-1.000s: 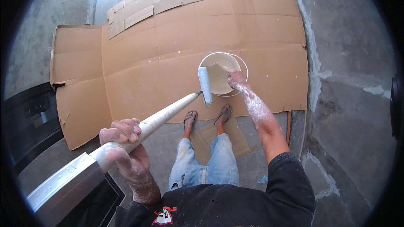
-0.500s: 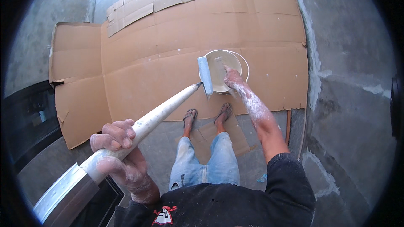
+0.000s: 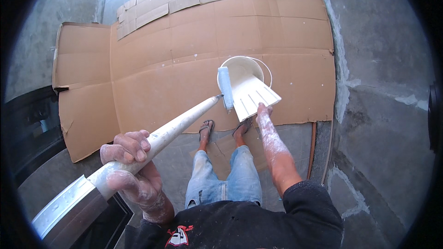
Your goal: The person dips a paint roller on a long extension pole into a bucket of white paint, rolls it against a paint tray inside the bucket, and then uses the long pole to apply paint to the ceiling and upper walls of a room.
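My left hand, dusted with white, is wrapped round the thick, pale pole of a paint roller. Its light blue roller sleeve rests or hovers at the left rim of a white bucket; contact is unclear. My right hand grips the near edge of a white ridged plastic panel, which slants out of the bucket with its far part inside. Dark grooves run along the panel. White smears cover my right forearm. The bucket's contents are mostly hidden by the panel.
Large cardboard sheets cover the floor under the bucket. My sandalled feet stand at their near edge. A grey wall with white patches rises on the right. At the left is a dark glossy panel.
My right hand, earlier down over the bucket, has drawn back toward me and now holds the white panel, tilted out over the near rim. My left hand and the roller have hardly moved.
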Available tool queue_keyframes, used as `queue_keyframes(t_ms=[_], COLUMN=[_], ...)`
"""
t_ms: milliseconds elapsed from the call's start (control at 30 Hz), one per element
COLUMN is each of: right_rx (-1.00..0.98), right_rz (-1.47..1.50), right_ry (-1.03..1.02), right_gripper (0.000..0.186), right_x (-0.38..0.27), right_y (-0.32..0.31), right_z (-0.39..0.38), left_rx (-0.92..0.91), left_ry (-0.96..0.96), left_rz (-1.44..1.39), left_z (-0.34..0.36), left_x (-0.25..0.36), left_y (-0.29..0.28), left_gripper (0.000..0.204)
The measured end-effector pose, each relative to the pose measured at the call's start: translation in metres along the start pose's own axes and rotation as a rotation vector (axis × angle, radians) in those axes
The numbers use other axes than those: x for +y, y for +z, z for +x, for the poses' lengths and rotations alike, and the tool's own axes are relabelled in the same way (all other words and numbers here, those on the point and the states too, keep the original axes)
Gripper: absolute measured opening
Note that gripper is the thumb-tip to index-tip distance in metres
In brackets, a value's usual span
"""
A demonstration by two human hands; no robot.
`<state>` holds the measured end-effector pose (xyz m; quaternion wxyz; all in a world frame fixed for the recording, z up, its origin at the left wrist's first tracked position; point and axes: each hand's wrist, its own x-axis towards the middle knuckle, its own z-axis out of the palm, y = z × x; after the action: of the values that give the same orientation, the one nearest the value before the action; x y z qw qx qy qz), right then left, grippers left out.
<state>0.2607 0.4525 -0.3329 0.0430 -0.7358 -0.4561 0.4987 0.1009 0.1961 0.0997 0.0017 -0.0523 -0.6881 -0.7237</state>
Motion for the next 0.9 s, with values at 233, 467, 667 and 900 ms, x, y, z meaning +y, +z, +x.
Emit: queue_keyframes(t_ms=[233, 467, 667, 900], right_rx=[-0.082, -0.117, -0.002, -0.33], right_rz=[0.18, -0.094, -0.206, 0.329], right_ry=[0.221, 0.238, -0.485, -1.037], right_gripper=[0.062, 0.084, 0.089, 0.07], right_x=[0.057, 0.021, -0.039, -0.244], right_y=[-0.022, -0.048, -0.119, -0.228], right_z=[0.013, -0.022, -0.072, -0.227], left_rx=[-0.066, -0.202, -0.357, -0.755], left_ry=[0.015, 0.087, 0.065, -0.115], left_rz=[0.012, -0.008, 0.021, 0.281], left_z=[0.01, 0.019, 0.038, 0.048], left_x=[0.002, 0.016, 0.025, 0.006], left_y=[0.008, 0.025, 0.059, 0.093], left_gripper=[0.055, 0.049, 0.035, 0.031])
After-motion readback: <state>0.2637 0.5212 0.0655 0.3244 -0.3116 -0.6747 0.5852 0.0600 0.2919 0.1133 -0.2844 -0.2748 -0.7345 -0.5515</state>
